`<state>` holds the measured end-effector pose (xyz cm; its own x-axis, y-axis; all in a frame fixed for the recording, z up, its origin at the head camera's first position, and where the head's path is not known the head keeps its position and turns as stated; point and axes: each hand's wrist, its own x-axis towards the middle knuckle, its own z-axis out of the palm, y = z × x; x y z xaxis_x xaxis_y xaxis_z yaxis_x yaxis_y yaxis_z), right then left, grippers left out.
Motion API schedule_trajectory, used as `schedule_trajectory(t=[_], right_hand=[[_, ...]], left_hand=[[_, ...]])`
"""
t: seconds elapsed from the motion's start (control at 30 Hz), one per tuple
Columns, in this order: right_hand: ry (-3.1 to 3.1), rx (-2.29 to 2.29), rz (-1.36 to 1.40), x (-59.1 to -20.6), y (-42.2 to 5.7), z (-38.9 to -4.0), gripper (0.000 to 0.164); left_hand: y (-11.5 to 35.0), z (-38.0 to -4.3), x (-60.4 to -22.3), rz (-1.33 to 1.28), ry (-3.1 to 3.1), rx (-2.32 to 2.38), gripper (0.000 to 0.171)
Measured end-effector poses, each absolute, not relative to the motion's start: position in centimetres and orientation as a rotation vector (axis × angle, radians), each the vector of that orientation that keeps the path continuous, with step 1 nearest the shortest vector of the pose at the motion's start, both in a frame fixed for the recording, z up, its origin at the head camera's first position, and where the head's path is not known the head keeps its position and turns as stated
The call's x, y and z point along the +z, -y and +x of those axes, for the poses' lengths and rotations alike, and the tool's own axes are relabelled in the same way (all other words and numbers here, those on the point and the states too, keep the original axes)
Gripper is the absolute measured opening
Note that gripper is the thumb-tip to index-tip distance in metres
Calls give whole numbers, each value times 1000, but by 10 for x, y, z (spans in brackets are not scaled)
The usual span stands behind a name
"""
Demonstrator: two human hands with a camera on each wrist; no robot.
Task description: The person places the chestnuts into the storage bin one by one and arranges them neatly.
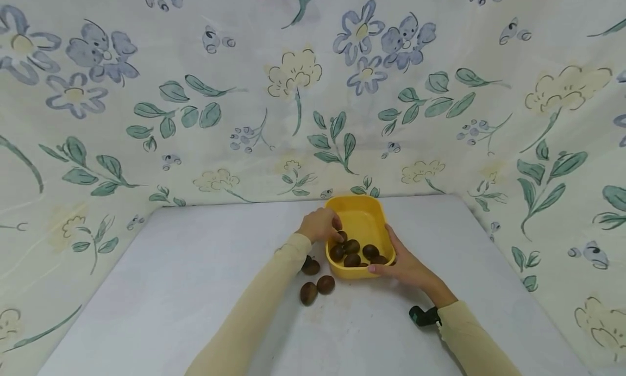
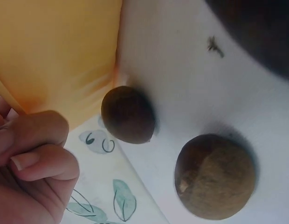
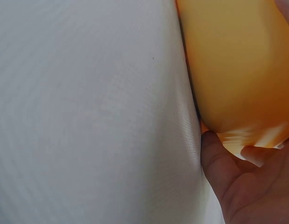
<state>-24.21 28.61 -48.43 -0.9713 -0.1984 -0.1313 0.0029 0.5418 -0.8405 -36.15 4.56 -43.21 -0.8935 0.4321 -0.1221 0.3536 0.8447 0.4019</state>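
The left hand [image 1: 319, 225] curls over the yellow container's [image 1: 360, 225] left rim, fingertips at a brown nut [image 1: 344, 236]; whether it grasps that nut I cannot tell. The right hand [image 1: 406, 264] grips the container's near right corner. More nuts [image 1: 352, 246] lie inside; loose nuts [image 1: 308, 294] sit outside, near-left. The step looks like handling single nuts at the container; the next move seems to call for clearing its rim, container steadied.

1. Yellow container [image 1: 359, 218]: smooth plastic, softly glossy.
2. Brown nut [image 2: 214, 177]: smooth shell with a rough, matt patch.
3. White surface [image 1: 215, 262]: matt, finely textured.
4. Floral backdrop [image 1: 249, 115]: cloth-like, lightly creased.
5. Cream sleeve [image 1: 254, 305]: matt cloth.
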Motion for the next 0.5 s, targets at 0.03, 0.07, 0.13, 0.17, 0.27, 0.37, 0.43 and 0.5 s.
schedule_trajectory(t=[0.03,0.07,0.13,0.17,0.27,0.37,0.43,0.5], right_hand=[[-2566,-1402,-160,-484,-286,-242,125],[-2565,-1401,-158,-484,-286,-242,125],[-2568,-1397,-164,-483,-285,-241,125],[-2568,-1397,-161,-483,-285,-241,125],[-2573,-1398,-165,-481,-285,-240,125],[-2573,-1406,-158,-480,-285,-240,124],[-2572,-1405,-157,-480,-284,-239,125],[-2568,-1407,-157,-481,-283,-239,125]], left_hand=[[-45,-360,-432,608,-2820,569,30],[-44,-358,-432,612,-2827,590,32],[-41,-354,-431,625,-2843,643,36],[-39,-351,-429,627,-2847,684,36],[-32,-343,-422,628,-2852,824,36],[-22,-335,-414,598,-2861,962,36],[-13,-331,-410,572,-2876,1038,35],[-2,-328,-406,543,-2896,1104,33]])
